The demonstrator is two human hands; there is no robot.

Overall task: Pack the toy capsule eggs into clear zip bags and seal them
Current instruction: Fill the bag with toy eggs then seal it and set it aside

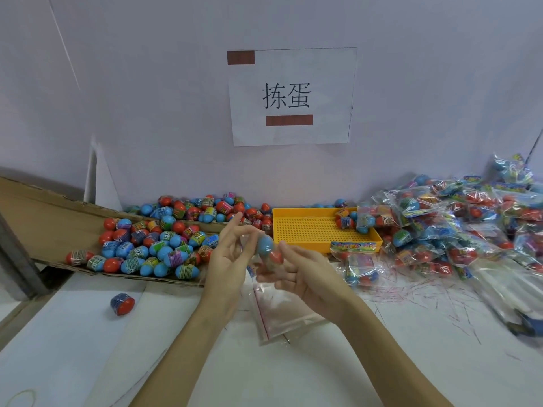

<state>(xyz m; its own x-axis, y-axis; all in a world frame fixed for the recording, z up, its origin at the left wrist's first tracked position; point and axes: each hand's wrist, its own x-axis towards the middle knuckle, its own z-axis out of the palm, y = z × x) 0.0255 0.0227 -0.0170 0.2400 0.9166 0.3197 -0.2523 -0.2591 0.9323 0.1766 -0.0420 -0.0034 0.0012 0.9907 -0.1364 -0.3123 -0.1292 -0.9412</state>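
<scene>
Left hand [227, 257]: fingers half curled, tips at the top edge of a clear bag; it seems to pinch the bag mouth, but the blur makes this not sure.
Right hand [305, 274]: fingers curled under the bag [266, 268], holding it from below and from the side.
Egg [268, 250]: blue and red, between the fingertips of both hands, seemingly inside the bag or at its mouth.
Spare bags [276, 312]: flat, below the right fingers, on the table.
Loose eggs [152, 245]: a pile left of the left fingers, on cardboard.
Tray [311, 230]: yellow, just behind the right fingertips.
Risk: the egg may slip out if the mouth stays open and the bag tilts; the zip may close badly if plastic folds under the fingers.
Hard to see: the bag edges, the zip line and how many eggs are inside; motion blur hides them.
</scene>
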